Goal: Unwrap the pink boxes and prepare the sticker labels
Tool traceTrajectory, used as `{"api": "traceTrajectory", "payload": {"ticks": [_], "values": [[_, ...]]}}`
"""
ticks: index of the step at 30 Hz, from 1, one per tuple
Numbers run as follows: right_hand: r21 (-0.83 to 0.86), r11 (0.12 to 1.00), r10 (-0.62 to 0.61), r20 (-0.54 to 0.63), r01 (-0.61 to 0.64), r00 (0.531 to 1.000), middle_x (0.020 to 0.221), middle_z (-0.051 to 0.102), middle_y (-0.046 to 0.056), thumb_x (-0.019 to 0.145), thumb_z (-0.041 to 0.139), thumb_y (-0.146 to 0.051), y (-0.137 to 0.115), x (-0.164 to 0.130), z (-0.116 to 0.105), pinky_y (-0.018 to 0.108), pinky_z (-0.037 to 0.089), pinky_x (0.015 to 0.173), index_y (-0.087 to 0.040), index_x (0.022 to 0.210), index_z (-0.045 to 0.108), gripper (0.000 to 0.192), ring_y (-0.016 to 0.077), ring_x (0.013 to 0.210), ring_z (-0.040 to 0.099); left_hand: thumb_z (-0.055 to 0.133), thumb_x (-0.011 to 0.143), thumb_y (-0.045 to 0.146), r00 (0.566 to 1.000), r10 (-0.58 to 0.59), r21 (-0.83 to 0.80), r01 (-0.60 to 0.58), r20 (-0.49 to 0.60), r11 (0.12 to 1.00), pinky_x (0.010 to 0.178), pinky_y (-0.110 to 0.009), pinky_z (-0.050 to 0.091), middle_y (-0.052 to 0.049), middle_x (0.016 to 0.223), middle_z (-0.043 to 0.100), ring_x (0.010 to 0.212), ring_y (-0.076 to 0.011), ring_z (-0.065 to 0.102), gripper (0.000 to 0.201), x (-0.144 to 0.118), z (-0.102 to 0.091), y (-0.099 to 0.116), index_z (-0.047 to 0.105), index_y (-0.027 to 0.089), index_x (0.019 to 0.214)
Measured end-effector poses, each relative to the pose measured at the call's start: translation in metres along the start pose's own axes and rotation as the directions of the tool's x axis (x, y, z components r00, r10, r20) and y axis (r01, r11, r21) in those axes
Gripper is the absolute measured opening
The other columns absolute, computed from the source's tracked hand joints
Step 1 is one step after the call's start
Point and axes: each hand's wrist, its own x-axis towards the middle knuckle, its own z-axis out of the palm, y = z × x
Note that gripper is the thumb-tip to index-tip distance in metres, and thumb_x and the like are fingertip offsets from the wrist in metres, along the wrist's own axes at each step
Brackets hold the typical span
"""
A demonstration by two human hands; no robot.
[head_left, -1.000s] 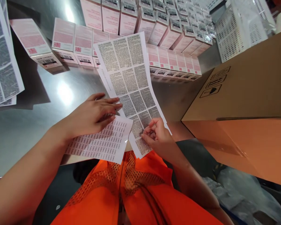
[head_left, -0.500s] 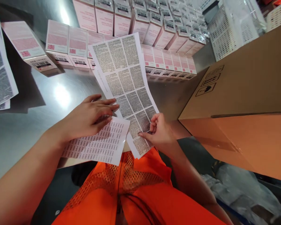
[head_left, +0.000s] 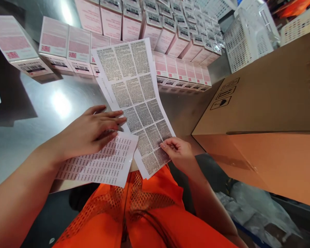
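Note:
A long sheet of printed text labels (head_left: 134,89) lies on the steel table (head_left: 28,137) and hangs over its near edge. My left hand (head_left: 93,129) rests flat with fingers spread, pressing on that sheet's left edge and on a smaller sheet of small labels (head_left: 103,163) beside it. My right hand (head_left: 177,150) pinches at a label on the lower right corner of the long sheet. Whether a label has come free is hidden by the fingers.
Rows of pink and white cartons (head_left: 170,38) stand along the far side of the table, with more at the left (head_left: 54,44). A large cardboard box (head_left: 268,117) fills the right. White plastic baskets (head_left: 248,38) sit behind it. My orange vest (head_left: 144,213) is below.
My right hand has shifted from the sheet's lower edge to its right corner, fingers now pinching there. The view has drifted, so the label sheets at far left are almost out of sight.

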Motion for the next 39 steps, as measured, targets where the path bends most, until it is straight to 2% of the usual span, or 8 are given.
{"api": "traceTrajectory", "payload": {"ticks": [15, 19, 22, 26, 29, 32, 36, 39], "values": [[-0.155, 0.982, -0.117, -0.068, 0.106, 0.991, 0.064, 0.057, 0.000, 0.086, 0.064, -0.030, 0.000, -0.005, 0.008, 0.027, 0.040, 0.055, -0.021, 0.068, 0.064, 0.020, 0.0136, 0.058, 0.051, 0.040, 0.099, 0.027, 0.999, -0.034, -0.019, 0.034, 0.020, 0.999, 0.119, -0.053, 0.025, 0.000, 0.142, 0.061, 0.140, -0.0264, 0.047, 0.024, 0.000, -0.002, 0.003, 0.063, 0.024, 0.107], [-0.203, 0.975, -0.137, -0.200, 0.095, 0.970, 0.068, 0.050, -0.003, 0.075, 0.076, -0.029, 0.003, -0.005, 0.006, 0.026, 0.040, 0.054, -0.022, 0.064, 0.049, 0.029, 0.0121, 0.056, 0.047, 0.041, 0.098, 0.029, 0.998, -0.060, -0.019, 0.061, 0.036, 0.998, 0.119, -0.054, 0.025, -0.001, 0.142, 0.061, 0.140, -0.0266, 0.047, 0.026, 0.000, -0.003, 0.004, 0.064, 0.024, 0.108], [-0.163, 0.979, -0.160, -0.269, 0.119, 0.950, 0.077, 0.050, -0.004, 0.070, 0.081, -0.026, -0.008, -0.003, 0.007, 0.026, 0.043, 0.053, -0.022, 0.080, 0.055, 0.028, 0.0112, 0.056, 0.048, 0.041, 0.097, 0.031, 0.997, -0.053, -0.026, 0.055, 0.053, 0.998, 0.118, -0.056, 0.026, -0.004, 0.142, 0.061, 0.141, -0.0263, 0.046, 0.026, 0.001, -0.006, 0.005, 0.065, 0.023, 0.105], [-0.158, 0.895, -0.437, -0.113, 0.418, 0.892, 0.092, 0.063, 0.003, 0.087, 0.069, -0.024, -0.046, 0.005, 0.029, 0.031, 0.051, 0.073, -0.023, 0.097, 0.067, 0.010, 0.0174, 0.079, 0.062, 0.043, 0.096, 0.028, 0.994, -0.067, -0.027, 0.070, 0.087, 0.997, 0.118, -0.058, 0.026, -0.006, 0.142, 0.061, 0.142, -0.0267, 0.045, 0.025, 0.002, -0.010, 0.007, 0.067, 0.021, 0.102], [-0.152, 0.809, -0.557, 0.111, 0.568, 0.823, 0.106, 0.071, 0.008, 0.092, 0.066, -0.025, -0.075, 0.020, 0.050, 0.037, 0.050, 0.087, -0.021, 0.113, 0.067, 0.021, 0.0225, 0.098, 0.064, 0.045, 0.096, 0.026, 0.994, -0.074, -0.031, 0.076, 0.081, 0.997, 0.119, -0.057, 0.025, -0.008, 0.142, 0.060, 0.143, -0.0259, 0.044, 0.026, 0.002, -0.013, 0.010, 0.066, 0.021, 0.111], [-0.138, 0.850, -0.466, 0.253, 0.508, 0.848, 0.105, 0.074, 0.006, 0.090, 0.067, -0.015, -0.086, 0.032, 0.057, 0.035, 0.050, 0.083, -0.020, 0.116, 0.067, 0.026, 0.0206, 0.094, 0.068, 0.048, 0.094, 0.026, 0.995, -0.072, -0.037, 0.075, 0.072, 0.997, 0.119, -0.056, 0.025, -0.008, 0.143, 0.060, 0.142, -0.0259, 0.045, 0.031, 0.001, -0.014, 0.010, 0.064, 0.021, 0.120], [-0.147, 0.909, -0.345, 0.253, 0.389, 0.904, 0.093, 0.075, 0.001, 0.087, 0.069, -0.012, -0.082, 0.030, 0.044, 0.030, 0.050, 0.074, -0.022, 0.110, 0.070, 0.025, 0.0182, 0.085, 0.069, 0.050, 0.094, 0.031, 0.997, -0.080, -0.031, 0.080, 0.014, 0.996, 0.120, -0.060, 0.021, -0.007, 0.136, 0.065, 0.136, -0.0287, 0.052, 0.027, -0.001, -0.015, 0.010, 0.067, 0.020, 0.111], [-0.197, 0.879, -0.384, 0.251, 0.435, 0.889, 0.096, 0.073, 0.003, 0.090, 0.069, -0.019, -0.081, 0.023, 0.039, 0.032, 0.049, 0.077, -0.020, 0.110, 0.070, 0.021, 0.0199, 0.090, 0.067, 0.050, 0.093, 0.029, 0.996, -0.091, -0.038, 0.091, -0.010, 0.995, 0.120, -0.060, 0.020, -0.006, 0.134, 0.066, 0.135, -0.0289, 0.053, 0.024, -0.002, -0.015, 0.009, 0.069, 0.020, 0.104]]}}
